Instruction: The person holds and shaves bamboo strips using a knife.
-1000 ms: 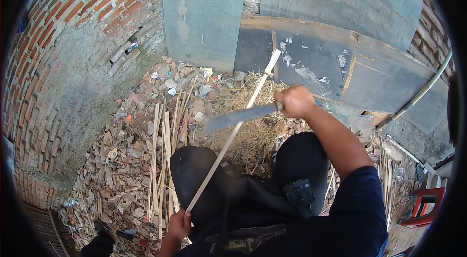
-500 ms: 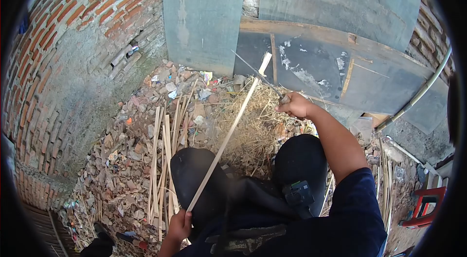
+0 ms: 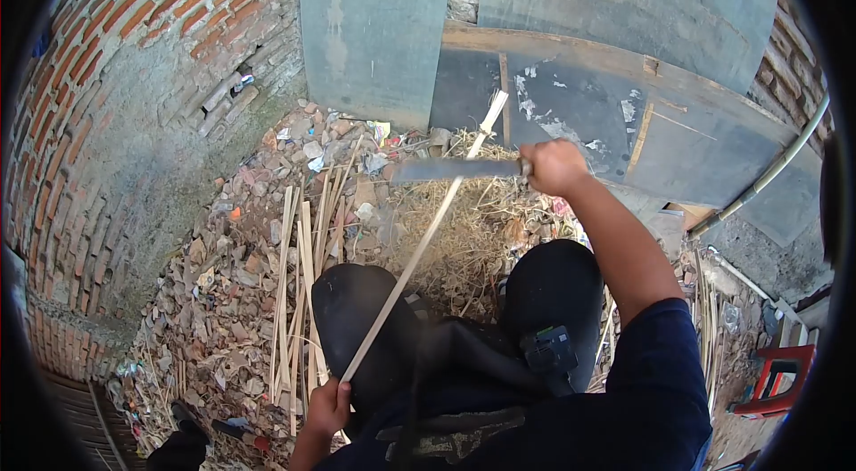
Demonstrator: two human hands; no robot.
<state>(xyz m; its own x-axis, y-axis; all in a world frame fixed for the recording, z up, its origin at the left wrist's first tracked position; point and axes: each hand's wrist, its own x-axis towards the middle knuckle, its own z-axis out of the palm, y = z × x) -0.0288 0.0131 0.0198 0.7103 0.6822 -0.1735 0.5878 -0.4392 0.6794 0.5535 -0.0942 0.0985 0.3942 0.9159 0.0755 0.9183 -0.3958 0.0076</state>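
My left hand (image 3: 330, 407) is closed around the lower end of a long, pale bamboo strip (image 3: 410, 268). The strip slants up and away past my left knee, and its far end looks split or frayed. My right hand (image 3: 557, 169) grips the handle of a machete (image 3: 464, 169). Its blade, smeared by motion, lies nearly level across the upper part of the strip; whether the two touch I cannot tell. Beneath them is a heap of dry shavings (image 3: 446, 243) on the ground between my knees.
Several bamboo strips (image 3: 283, 293) lie left of my knees on rubble (image 3: 214, 301), with more strips (image 3: 709, 346) at the right. A red stool (image 3: 789, 379) stands at far right. Grey panels (image 3: 374, 34) lean ahead, and a brick wall (image 3: 169, 61) rises on the left.
The machete has swung from pointing up and away to lying almost level across the strip, its flat side now showing. My right hand has moved slightly up and right; the left hand stays in place.
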